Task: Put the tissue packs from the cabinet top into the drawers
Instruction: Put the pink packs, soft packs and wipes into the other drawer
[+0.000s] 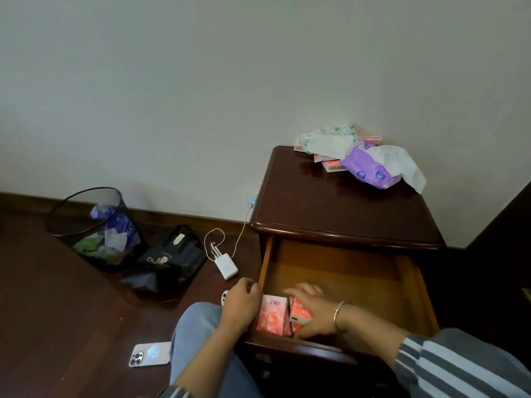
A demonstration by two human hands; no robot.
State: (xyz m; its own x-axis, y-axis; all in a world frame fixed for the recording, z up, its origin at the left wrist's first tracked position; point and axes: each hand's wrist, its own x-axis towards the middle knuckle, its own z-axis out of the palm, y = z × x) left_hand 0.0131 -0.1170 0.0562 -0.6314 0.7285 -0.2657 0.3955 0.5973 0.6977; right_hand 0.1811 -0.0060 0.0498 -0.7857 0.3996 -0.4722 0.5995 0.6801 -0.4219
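Our right hand [311, 314] grips a red tissue pack [299, 313] inside the drawer [344, 271] — our left hand [242, 301] curls over its side.

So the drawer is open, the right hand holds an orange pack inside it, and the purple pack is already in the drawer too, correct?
Not quite. The purple pack lies on the cabinet top, not in the drawer; the head view shows it. The rest stands: the drawer is open and the right hand holds an orange pack inside it.
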